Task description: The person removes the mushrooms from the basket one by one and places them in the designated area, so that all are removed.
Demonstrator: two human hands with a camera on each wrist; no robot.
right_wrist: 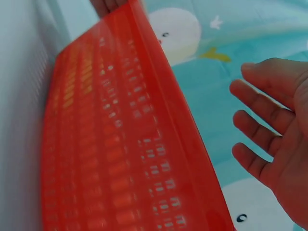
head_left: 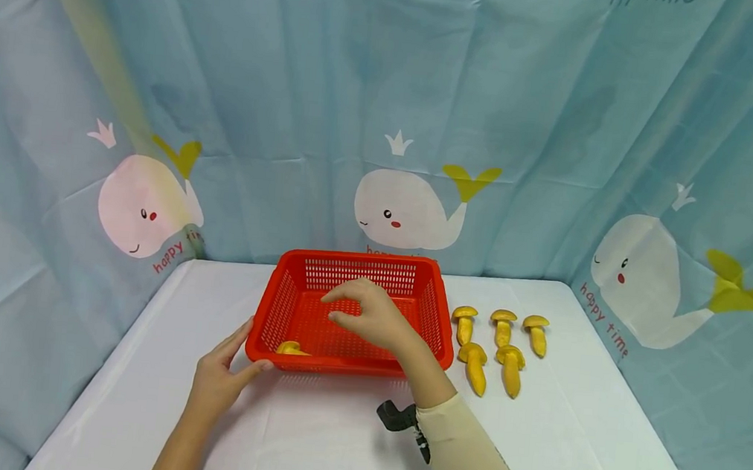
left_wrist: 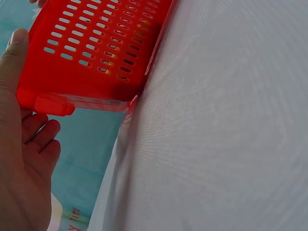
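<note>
A red plastic basket (head_left: 345,367) with slotted walls stands on the white table. My left hand (head_left: 217,381) grips its front left corner, the thumb (left_wrist: 15,53) against the front rim and the fingers along the left side. Above the basket, my right hand (head_left: 372,315) has its fingers loosely bent and holds nothing; the right wrist view shows that hand (right_wrist: 284,130) apart from the rim. One yellow mushroom (head_left: 290,348) lies inside by the front left corner, partly hidden by the front wall.
Right of the basket, several yellow mushrooms lie in two rows, among them a front one (head_left: 474,367) and a back right one (head_left: 536,335). A blue curtain (head_left: 527,129) with whale prints surrounds the table (head_left: 318,439). A black device (head_left: 403,420) is at my right wrist.
</note>
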